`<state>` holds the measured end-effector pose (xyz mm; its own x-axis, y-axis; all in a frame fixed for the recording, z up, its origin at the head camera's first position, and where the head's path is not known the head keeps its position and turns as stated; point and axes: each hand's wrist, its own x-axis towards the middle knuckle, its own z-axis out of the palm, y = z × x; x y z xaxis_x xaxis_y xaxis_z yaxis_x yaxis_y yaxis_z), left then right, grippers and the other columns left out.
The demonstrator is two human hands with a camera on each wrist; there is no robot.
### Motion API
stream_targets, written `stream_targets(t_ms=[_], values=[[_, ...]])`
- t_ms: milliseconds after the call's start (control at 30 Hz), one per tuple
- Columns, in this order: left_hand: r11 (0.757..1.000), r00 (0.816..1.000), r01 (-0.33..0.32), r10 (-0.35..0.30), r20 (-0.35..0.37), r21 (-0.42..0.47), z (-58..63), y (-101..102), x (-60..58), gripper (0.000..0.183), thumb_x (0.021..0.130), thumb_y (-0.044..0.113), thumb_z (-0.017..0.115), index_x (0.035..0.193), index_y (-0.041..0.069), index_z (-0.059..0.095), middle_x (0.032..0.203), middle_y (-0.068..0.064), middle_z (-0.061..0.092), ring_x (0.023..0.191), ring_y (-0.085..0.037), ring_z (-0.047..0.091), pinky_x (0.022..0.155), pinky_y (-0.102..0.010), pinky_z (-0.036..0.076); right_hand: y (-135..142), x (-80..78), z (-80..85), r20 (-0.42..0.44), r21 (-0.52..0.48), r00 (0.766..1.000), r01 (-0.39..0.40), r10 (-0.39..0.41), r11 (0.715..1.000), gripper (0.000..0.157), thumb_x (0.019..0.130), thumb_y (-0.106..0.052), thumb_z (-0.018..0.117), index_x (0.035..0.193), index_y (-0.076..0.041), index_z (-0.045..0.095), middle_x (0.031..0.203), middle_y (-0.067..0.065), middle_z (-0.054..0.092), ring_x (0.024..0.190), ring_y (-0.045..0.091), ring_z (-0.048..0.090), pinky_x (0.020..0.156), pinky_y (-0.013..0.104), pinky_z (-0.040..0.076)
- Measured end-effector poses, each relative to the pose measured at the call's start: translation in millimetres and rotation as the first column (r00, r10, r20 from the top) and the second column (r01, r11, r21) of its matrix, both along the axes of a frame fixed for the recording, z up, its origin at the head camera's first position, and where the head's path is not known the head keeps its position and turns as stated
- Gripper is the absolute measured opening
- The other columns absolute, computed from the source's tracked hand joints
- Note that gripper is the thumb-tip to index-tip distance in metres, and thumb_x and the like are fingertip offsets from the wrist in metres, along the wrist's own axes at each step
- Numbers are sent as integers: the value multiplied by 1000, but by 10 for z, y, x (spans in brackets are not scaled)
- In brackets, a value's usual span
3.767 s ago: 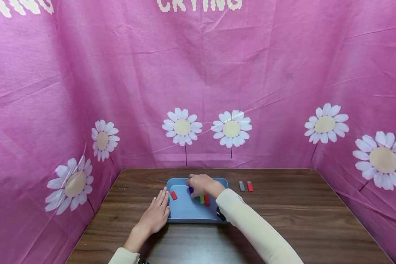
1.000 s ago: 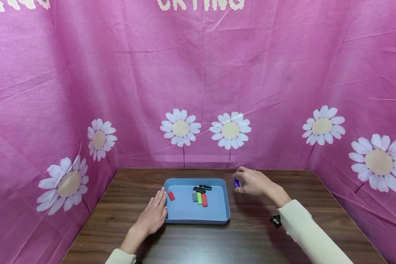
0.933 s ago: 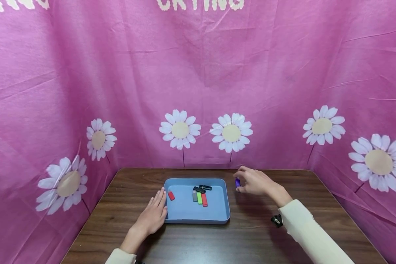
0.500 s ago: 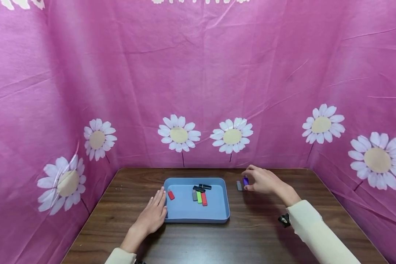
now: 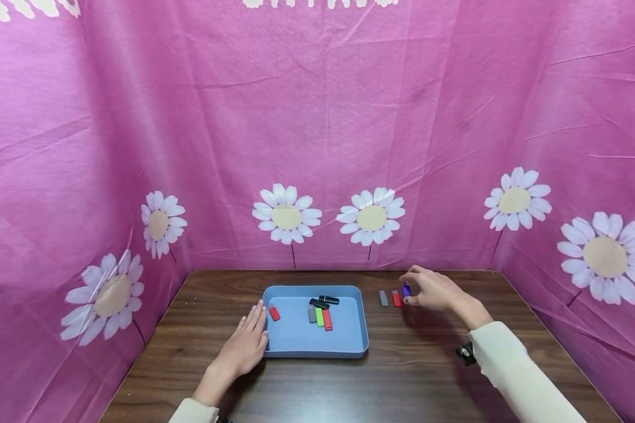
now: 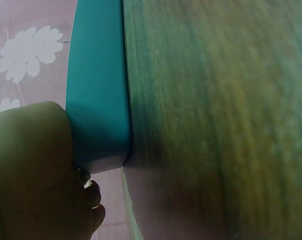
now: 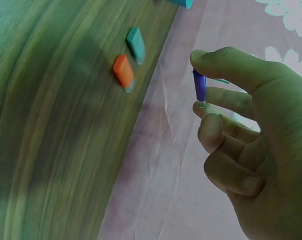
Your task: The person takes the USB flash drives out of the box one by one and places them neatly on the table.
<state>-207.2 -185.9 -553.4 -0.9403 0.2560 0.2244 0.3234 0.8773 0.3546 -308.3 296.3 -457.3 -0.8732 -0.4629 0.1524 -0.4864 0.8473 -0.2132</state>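
My right hand pinches a small purple USB flash drive between thumb and fingertips, with the other fingers curled in the right wrist view. In the head view, the purple drive is just right of a red flash drive and a grey flash drive, which lie side by side on the table. Straight-fingered, my left hand rests against the left wall of a blue tray. Inside the tray are a lone red drive and a cluster of grey, green, red and black ones.
The brown wooden table ends at a pink curtain printed with daisies. The back edge of the table runs close behind my right hand.
The purple flash drive has been lifted from the tray and carried right by my right hand, passing over the grey and red drives. My left hand stays at the tray's side.
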Motion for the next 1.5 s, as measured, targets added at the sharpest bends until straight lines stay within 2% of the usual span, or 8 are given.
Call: stream_targets(t_ms=[100, 300, 533, 833, 1300, 1500], values=[[1000, 1000, 9, -8, -13, 17, 15, 8, 15, 58, 109, 17, 49, 158, -13, 39, 171, -27, 31, 158, -46, 33, 127, -64, 31, 51, -19, -30, -4, -2, 1000, 8, -8, 1000, 49, 84, -27, 89, 127, -8, 75, 122, 8, 69, 91, 18, 67, 82, 49, 61], [999, 999, 14, -15, 28, 50, 109, 38, 53, 58, 109, 15, 47, 158, -13, 37, 171, -28, 31, 157, -50, 32, 126, -68, 30, 158, -64, -97, -12, -8, 1000, 7, -7, 1000, 49, 82, -24, 90, 125, -7, 76, 119, 8, 69, 90, 17, 66, 82, 47, 60], [1000, 994, -6, 7, 107, -9, 216, 62, 65, 59, 111, 17, 46, 161, -11, 33, 175, -25, 25, 162, -45, 26, 131, -62, 26, 255, -115, -147, -1, -14, 1000, 18, -18, 1000, 51, 82, -21, 90, 128, -5, 74, 123, 11, 69, 94, 20, 68, 86, 52, 61], [1000, 995, -5, 6, 97, -7, 207, 66, 60, 58, 111, 16, 47, 160, -12, 35, 174, -26, 26, 161, -45, 27, 130, -62, 27, 343, -171, -223, 7, -14, 999, 34, -34, 999, 53, 83, -20, 89, 131, -4, 73, 128, 14, 69, 104, 28, 71, 94, 57, 60], [1000, 992, -14, 16, 125, -11, 196, 59, 78, 59, 112, 18, 46, 162, -10, 33, 175, -24, 23, 163, -43, 25, 132, -61, 25, 340, -227, -361, 50, -37, 997, 56, -54, 998, 53, 83, -19, 89, 130, -1, 72, 130, 18, 70, 111, 38, 71, 96, 62, 58], [1000, 993, -10, 12, 118, -14, 178, 56, 60, 58, 112, 18, 46, 162, -10, 33, 175, -24, 23, 163, -43, 25, 131, -62, 26, 339, -269, -424, 81, -51, 995, 59, -54, 997, 50, 83, -18, 89, 128, 0, 72, 126, 17, 71, 109, 34, 70, 96, 61, 57]])
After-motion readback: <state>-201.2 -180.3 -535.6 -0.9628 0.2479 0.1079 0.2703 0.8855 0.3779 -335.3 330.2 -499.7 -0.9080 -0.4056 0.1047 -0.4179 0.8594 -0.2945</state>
